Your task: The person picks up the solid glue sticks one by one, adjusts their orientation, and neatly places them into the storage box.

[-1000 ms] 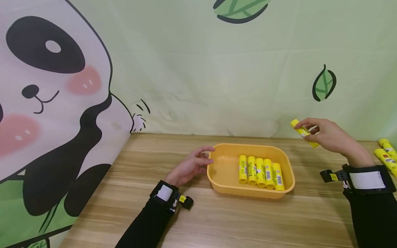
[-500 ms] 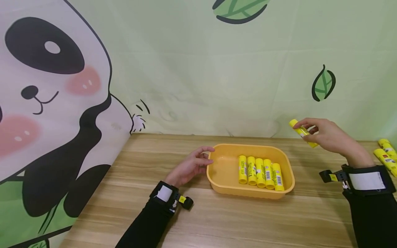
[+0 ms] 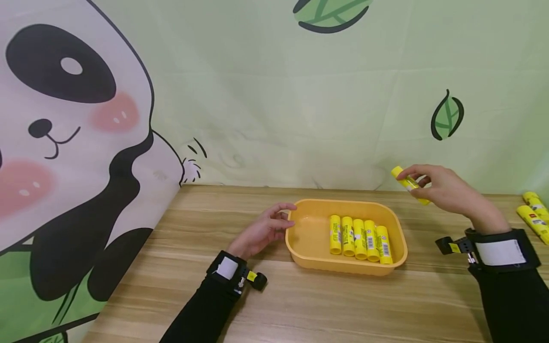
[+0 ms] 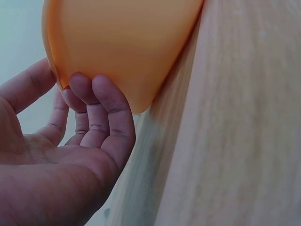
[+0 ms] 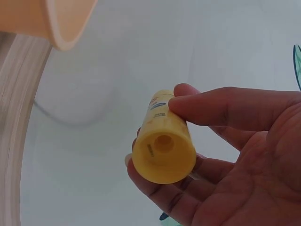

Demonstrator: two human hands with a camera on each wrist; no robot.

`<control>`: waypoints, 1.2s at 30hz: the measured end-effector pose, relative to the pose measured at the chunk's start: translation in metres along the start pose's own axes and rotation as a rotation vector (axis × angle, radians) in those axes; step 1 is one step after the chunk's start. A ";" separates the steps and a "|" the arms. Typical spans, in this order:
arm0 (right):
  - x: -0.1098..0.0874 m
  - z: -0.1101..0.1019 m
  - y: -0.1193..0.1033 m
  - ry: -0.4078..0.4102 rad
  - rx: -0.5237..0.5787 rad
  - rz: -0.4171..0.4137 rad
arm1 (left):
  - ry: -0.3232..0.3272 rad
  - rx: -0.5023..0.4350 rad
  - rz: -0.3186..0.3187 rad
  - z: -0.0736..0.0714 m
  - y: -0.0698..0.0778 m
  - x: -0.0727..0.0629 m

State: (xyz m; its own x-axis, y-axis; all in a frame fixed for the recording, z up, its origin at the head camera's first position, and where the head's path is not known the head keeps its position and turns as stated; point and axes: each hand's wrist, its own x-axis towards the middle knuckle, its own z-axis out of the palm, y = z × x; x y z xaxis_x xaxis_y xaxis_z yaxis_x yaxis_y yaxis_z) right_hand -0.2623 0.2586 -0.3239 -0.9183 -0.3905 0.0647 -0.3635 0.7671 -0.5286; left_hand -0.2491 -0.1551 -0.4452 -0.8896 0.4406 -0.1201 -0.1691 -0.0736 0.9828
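My right hand [image 3: 446, 188] pinches a yellow glue stick [image 3: 401, 177] between thumb and fingers. It is tilted in the air, above and right of an orange plastic tray [image 3: 310, 259]. In the right wrist view, the hollow round end of the glue stick [image 5: 163, 155] faces the camera. My left hand [image 3: 261, 231] holds the tray's left end. In the left wrist view the thumb lies at the rim of the tray [image 4: 127, 42], and curled fingertips [image 4: 110, 87] meet its outer wall. Several yellow glue sticks [image 3: 360, 238] lie side by side in the tray's right part.
More yellow glue sticks [image 3: 533, 216] lie on the wooden table [image 3: 326, 305] at the far right, partly cut off by the frame edge. A pale green cloth [image 3: 274, 119] with a panda and leaves printed on it hangs behind the table.
My right hand has moved slightly left with the glue stick, closer to the tray. The left hand and the tray stay where they were.
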 end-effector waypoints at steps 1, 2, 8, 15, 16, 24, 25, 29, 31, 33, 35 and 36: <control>0.000 0.001 -0.001 0.000 0.000 -0.005 | 0.000 0.000 0.000 0.000 0.000 0.000; 0.000 0.002 -0.002 -0.001 0.000 -0.006 | 0.001 -0.001 0.000 0.000 0.000 0.000; 0.000 0.006 -0.007 0.002 0.000 -0.022 | 0.005 -0.006 -0.001 0.000 0.000 0.000; 0.000 0.009 -0.014 0.000 -0.001 -0.038 | 0.001 0.008 -0.004 -0.001 -0.001 0.000; 0.000 0.010 -0.014 0.001 -0.001 -0.041 | 0.000 0.008 -0.003 -0.001 -0.002 0.000; 0.000 0.014 -0.021 -0.003 0.010 -0.063 | 0.004 -0.004 0.002 0.000 -0.001 0.001; 0.001 0.014 -0.022 -0.003 0.010 -0.066 | 0.004 -0.006 0.002 0.000 -0.001 0.000; 0.001 0.017 -0.026 -0.001 0.008 -0.079 | 0.002 -0.010 0.006 0.000 0.000 0.000; 0.001 0.018 -0.028 -0.002 0.011 -0.088 | 0.000 -0.011 0.008 0.000 0.000 -0.001; 0.001 0.019 -0.031 -0.005 0.016 -0.096 | -0.002 -0.010 0.009 0.000 0.000 -0.001; 0.001 0.021 -0.034 -0.007 0.018 -0.107 | -0.003 -0.010 0.008 0.000 0.000 -0.001; 0.001 0.023 -0.035 -0.009 0.021 -0.112 | -0.003 -0.009 0.008 0.000 0.000 -0.001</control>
State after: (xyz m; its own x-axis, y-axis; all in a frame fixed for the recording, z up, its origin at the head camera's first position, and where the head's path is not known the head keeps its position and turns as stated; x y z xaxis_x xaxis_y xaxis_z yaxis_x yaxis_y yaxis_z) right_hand -0.2465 0.2196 -0.3244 -0.8706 -0.4780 0.1169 -0.4605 0.7077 -0.5358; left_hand -0.2486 -0.1553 -0.4447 -0.8897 0.4427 -0.1116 -0.1658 -0.0856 0.9824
